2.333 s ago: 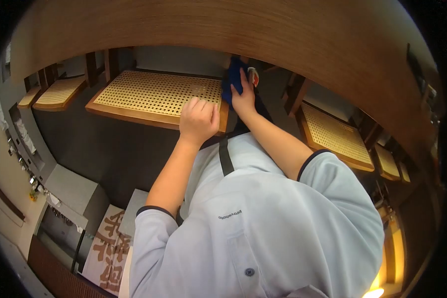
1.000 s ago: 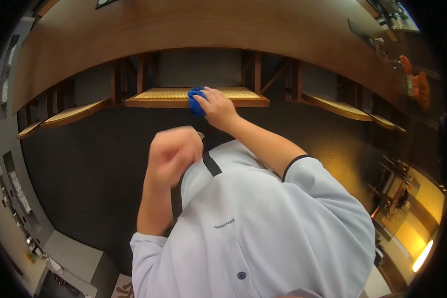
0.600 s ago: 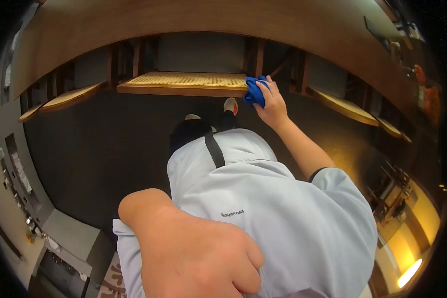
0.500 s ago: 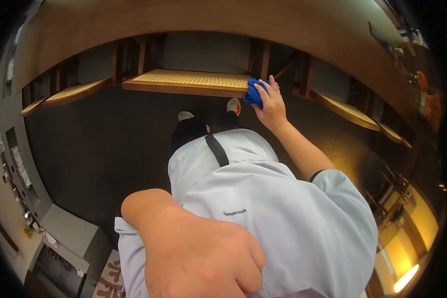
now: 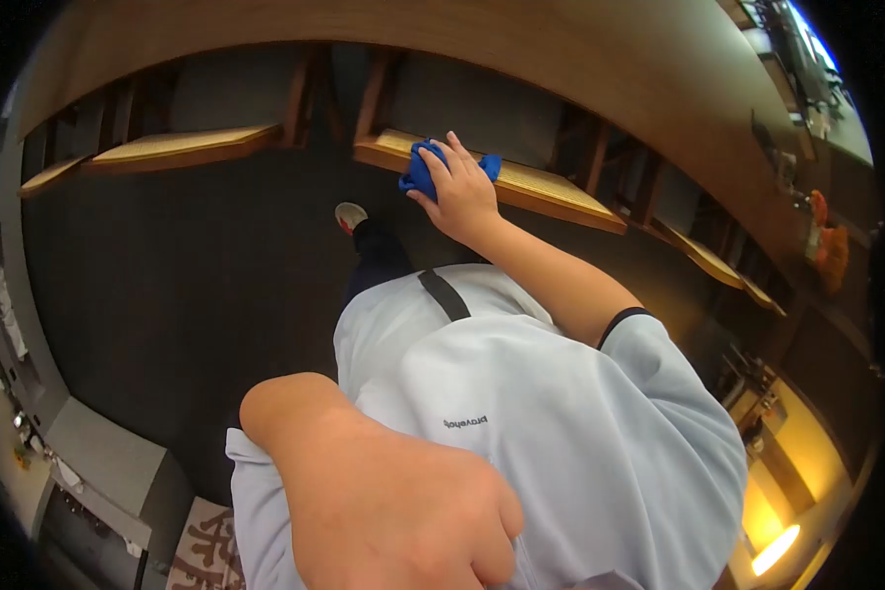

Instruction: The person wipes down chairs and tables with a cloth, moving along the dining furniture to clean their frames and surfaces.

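Observation:
My right hand (image 5: pixel 459 192) presses a crumpled blue cloth (image 5: pixel 423 174) onto the front edge of a woven chair seat (image 5: pixel 546 194), near its left part. Its fingers are bent over the cloth, and a bit of blue sticks out on the far side of the hand. Close to the camera, in front of my chest, my left hand (image 5: pixel 413 521) is curled with the knuckles up. The fingertips are out of sight at the lower edge, so I cannot see whether anything is in them.
A long wooden table (image 5: pixel 364 28) runs across the top. Under it stand more chairs, one woven seat (image 5: pixel 187 146) to the left and another (image 5: pixel 703 254) to the right. Grey counters (image 5: pixel 108 462) line the lower left. A lit lamp (image 5: pixel 777 551) glows at the lower right.
My body and view have shifted rightward along the table. My right hand has gone with the blue cloth from one chair seat to the neighbouring one on the right. My left hand stays curled.

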Demonstrator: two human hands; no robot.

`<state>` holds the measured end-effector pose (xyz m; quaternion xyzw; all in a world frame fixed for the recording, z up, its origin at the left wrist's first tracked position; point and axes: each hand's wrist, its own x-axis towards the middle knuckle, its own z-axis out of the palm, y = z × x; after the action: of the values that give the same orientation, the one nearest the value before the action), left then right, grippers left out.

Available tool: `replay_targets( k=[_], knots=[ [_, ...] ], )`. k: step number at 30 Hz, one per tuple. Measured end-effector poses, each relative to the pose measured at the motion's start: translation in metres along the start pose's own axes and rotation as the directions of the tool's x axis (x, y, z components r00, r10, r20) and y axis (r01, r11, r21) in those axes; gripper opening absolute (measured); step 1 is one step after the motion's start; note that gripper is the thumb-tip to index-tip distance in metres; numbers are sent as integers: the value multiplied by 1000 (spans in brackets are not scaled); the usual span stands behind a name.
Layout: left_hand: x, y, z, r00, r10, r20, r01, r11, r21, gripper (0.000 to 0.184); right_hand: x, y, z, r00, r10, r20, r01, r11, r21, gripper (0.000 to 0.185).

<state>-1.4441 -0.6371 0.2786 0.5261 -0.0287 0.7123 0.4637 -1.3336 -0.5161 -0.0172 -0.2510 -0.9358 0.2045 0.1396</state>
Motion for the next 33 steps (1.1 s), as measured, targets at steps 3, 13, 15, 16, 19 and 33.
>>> replay_targets(
  k=[3, 13, 15, 16, 19, 33],
  knots=[
    [-31, 47, -14, 999, 36, -41, -33, 996, 78, 40, 34, -35, 30, 1000, -2, -22, 2, 1000, -10, 59],
    [-107, 125, -127, 852, -350, -390, 524, 551, 649, 25, 142, -50, 53, 835, 323, 446, -532, 681, 504, 39],
    [-132, 104, -155, 543, -387, -745, 811, 470, 348, 40, 154, -6, 85, 826, 239, 510, -560, 437, 703, 40],
    [-142, 91, -169, 341, -382, -859, 908, 370, 196, 48, 168, -6, 77, 843, 226, 489, -529, 521, 670, 40],
    [-206, 32, -216, 83, -388, -918, 942, 331, -54, 36, 186, 3, 99, 869, 119, 481, -435, 649, 624, 41],
    [-319, -135, -310, -432, -327, -841, 770, 352, -532, 67, 195, 87, 192, 789, -465, 402, 392, 884, 253, 46]
  ],
)
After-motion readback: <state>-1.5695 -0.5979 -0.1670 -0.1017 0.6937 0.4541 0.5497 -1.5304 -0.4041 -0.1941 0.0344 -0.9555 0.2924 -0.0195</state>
